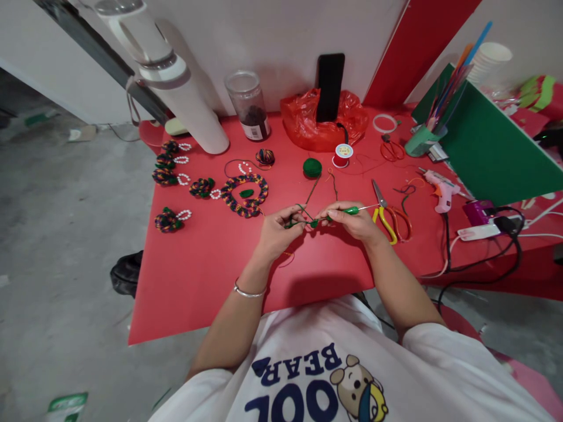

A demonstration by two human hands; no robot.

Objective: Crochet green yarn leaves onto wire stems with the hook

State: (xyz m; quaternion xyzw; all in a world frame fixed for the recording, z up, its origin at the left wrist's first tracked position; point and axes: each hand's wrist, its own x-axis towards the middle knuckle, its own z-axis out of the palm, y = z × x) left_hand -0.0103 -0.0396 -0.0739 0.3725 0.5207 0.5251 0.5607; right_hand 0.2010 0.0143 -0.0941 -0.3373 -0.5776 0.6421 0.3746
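Observation:
My right hand point(350, 220) is closed around a crochet hook point(350, 210) with a green handle. Between the two hands sits a small piece of green crochet point(314, 223), which the fingers of my left hand point(284, 228) pinch. Green yarn passes over the left fingers and runs up to a green yarn ball point(312, 168) behind the hands. Left of my left hand lies a multicoloured crocheted strip point(241, 212), curled in a loop around a small green leaf shape point(247, 193). Scissors point(387, 218) with yellow and orange handles lie right beside my right hand.
Several multicoloured crocheted flowers point(168, 220) with bead loops lie at the left. Along the back stand a white bottle point(193, 105), a jar point(249, 108) and a phone point(330, 88) against a red bag point(299, 126). A pink glue gun point(443, 189) and power strip point(484, 230) lie right.

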